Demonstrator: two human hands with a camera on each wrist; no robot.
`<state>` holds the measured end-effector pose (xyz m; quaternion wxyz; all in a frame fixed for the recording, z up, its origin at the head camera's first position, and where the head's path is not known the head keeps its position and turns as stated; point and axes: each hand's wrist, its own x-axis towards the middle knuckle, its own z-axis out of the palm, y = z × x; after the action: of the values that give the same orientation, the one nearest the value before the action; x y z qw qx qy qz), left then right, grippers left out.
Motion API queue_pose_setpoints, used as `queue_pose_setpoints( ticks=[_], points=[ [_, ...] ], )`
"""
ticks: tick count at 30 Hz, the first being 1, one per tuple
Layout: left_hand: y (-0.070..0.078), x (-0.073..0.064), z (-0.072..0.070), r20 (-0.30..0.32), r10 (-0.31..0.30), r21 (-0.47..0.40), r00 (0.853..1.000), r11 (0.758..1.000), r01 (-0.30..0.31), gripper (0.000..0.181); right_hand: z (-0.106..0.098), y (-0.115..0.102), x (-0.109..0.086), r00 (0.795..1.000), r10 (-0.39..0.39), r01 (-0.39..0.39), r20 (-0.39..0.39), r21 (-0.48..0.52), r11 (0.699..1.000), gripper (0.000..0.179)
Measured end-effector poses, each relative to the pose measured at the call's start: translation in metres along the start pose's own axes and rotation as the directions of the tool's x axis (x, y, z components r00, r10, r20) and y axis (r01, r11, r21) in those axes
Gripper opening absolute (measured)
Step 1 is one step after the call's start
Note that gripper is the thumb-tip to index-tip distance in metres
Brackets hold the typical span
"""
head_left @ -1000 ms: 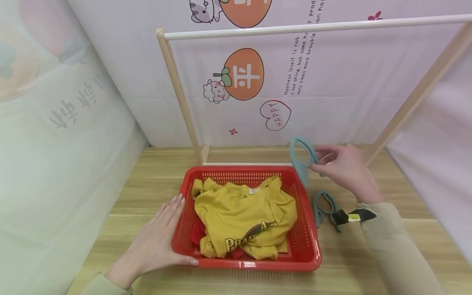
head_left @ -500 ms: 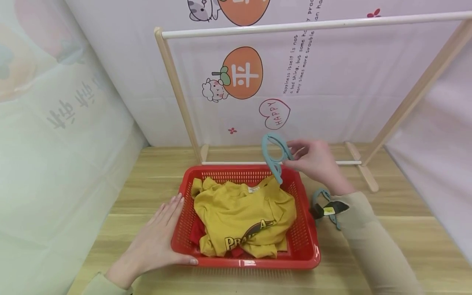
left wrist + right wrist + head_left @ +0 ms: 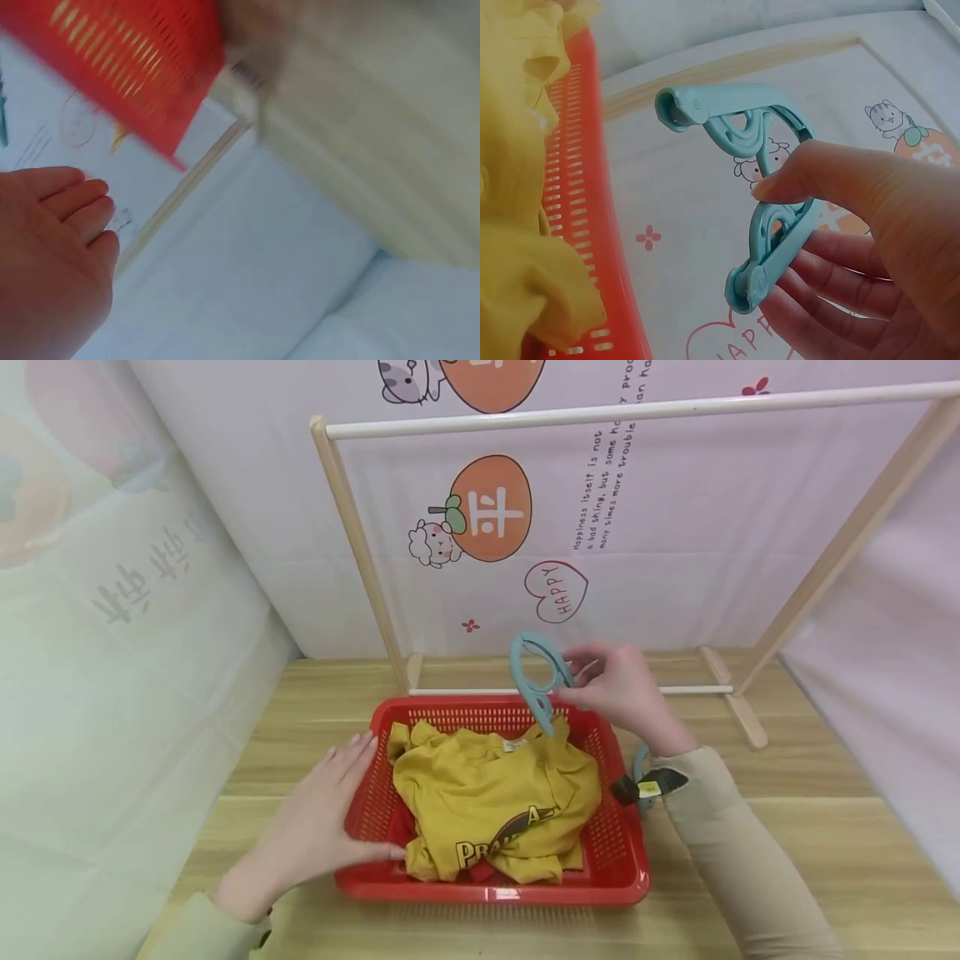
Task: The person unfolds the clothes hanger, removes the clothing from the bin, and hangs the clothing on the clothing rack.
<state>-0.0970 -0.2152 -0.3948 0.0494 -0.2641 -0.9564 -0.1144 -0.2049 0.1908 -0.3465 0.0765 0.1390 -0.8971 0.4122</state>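
My right hand (image 3: 617, 689) pinches a light blue folding clothes hanger (image 3: 742, 96), thumb on its inner side and fingers behind. The hanger is folded into a rounded loop and hangs over the back right part of the red basket (image 3: 495, 893). A crumpled yellow shirt (image 3: 498, 785) with dark lettering lies in the basket, and some red cloth (image 3: 402, 827) shows beneath it. My left hand (image 3: 315, 814) is at the basket's left side, fingers extended and thumb spread over the front left corner. In the left wrist view its palm shows bare.
A second blue hanger (image 3: 640, 762) lies on the wooden table (image 3: 817, 827) right of the basket, mostly hidden by my right wrist. Behind the basket stands a wooden rack with a white top bar (image 3: 555, 417). Printed cloth walls (image 3: 277, 510) close off the back and sides.
My right hand has carried the hanger leftward over the basket, slowing lately. The left hand, earlier resting along the basket's left rim, has shifted slightly up. Basket and shirt stay put.
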Motion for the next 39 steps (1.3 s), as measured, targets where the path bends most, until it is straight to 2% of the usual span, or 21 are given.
queue_pose_setpoints(
  ticks=[2,4,5,7,9,10,11,14,16,17,18,19,23,26,30,33,36,39],
  points=[
    [0.002,0.012,-0.013,-0.020,-0.022,-0.050,1.000,0.999,0.021,0.130,0.001,-0.002,0.001,1.000,0.002,-0.002,0.007,0.002,1.000,0.040],
    [0.005,0.027,-0.024,-0.037,-0.060,-0.142,0.997,0.988,0.054,0.122,0.002,-0.004,0.001,1.000,0.004,-0.004,0.014,0.004,1.000,0.040],
    [0.007,0.034,-0.030,-0.048,-0.080,-0.205,0.996,0.976,0.069,0.117,0.003,-0.005,0.002,1.000,0.005,-0.005,0.016,0.007,1.000,0.039],
    [0.011,0.050,-0.039,-0.061,-0.133,-0.343,0.989,0.934,0.105,0.108,0.004,-0.008,0.002,1.000,0.003,-0.003,0.017,0.002,1.000,0.040],
    [0.014,0.064,-0.044,-0.066,-0.191,-0.475,0.979,0.869,0.138,0.098,0.006,-0.011,0.003,1.000,-0.004,0.004,0.019,0.002,1.000,0.040],
    [0.017,0.071,-0.046,-0.061,-0.217,-0.538,0.974,0.829,0.151,0.094,0.006,-0.012,0.003,1.000,-0.006,0.006,0.018,0.003,1.000,0.040],
    [0.018,0.079,-0.046,-0.055,-0.235,-0.598,0.970,0.786,0.156,0.090,0.007,-0.013,0.003,1.000,-0.008,0.008,0.018,0.001,1.000,0.040],
    [0.025,0.098,-0.043,-0.015,-0.288,-0.751,0.958,0.636,0.179,0.079,0.009,-0.016,0.003,1.000,-0.014,0.014,0.020,0.002,1.000,0.040],
    [0.029,0.109,-0.038,0.015,-0.302,-0.823,0.953,0.537,0.183,0.073,0.010,-0.017,0.003,1.000,-0.014,0.014,0.021,0.000,1.000,0.040],
    [0.032,0.115,-0.035,0.028,-0.307,-0.848,0.951,0.497,0.185,0.070,0.011,-0.017,0.003,1.000,-0.014,0.014,0.021,-0.002,1.000,0.040],
    [0.034,0.119,-0.032,0.041,-0.310,-0.866,0.950,0.462,0.189,0.067,0.012,-0.018,0.003,1.000,-0.015,0.015,0.019,-0.001,1.000,0.040],
    [0.037,0.124,-0.029,0.054,-0.308,-0.878,0.950,0.439,0.192,0.064,0.012,-0.018,0.004,1.000,-0.015,0.015,0.018,-0.003,1.000,0.040],
    [0.046,0.137,-0.019,0.103,-0.294,-0.895,0.950,0.390,0.218,0.058,0.015,-0.020,0.004,1.000,-0.010,0.010,0.023,0.006,1.000,0.041],
    [0.051,0.143,-0.011,0.109,-0.288,-0.912,0.952,0.352,0.210,0.056,0.018,-0.022,0.004,0.999,-0.018,0.018,0.028,0.017,1.000,0.041],
    [0.056,0.151,0.000,0.098,-0.299,-0.957,0.949,0.233,0.172,0.051,0.022,-0.026,0.004,0.998,-0.048,0.047,0.034,0.023,0.999,0.042],
    [0.059,0.155,0.006,0.101,-0.321,-0.975,0.942,0.159,0.158,0.044,0.024,-0.028,0.003,0.997,-0.064,0.064,0.038,0.015,0.998,0.042],
    [0.061,0.157,0.009,0.100,-0.340,-0.980,0.935,0.127,0.151,0.037,0.027,-0.028,0.003,0.997,-0.073,0.073,0.033,-0.003,0.997,0.042],
    [0.062,0.159,0.011,0.100,-0.354,-0.982,0.930,0.114,0.149,0.031,0.028,-0.027,0.004,0.996,-0.089,0.090,0.024,-0.021,0.996,0.044]
  ],
)
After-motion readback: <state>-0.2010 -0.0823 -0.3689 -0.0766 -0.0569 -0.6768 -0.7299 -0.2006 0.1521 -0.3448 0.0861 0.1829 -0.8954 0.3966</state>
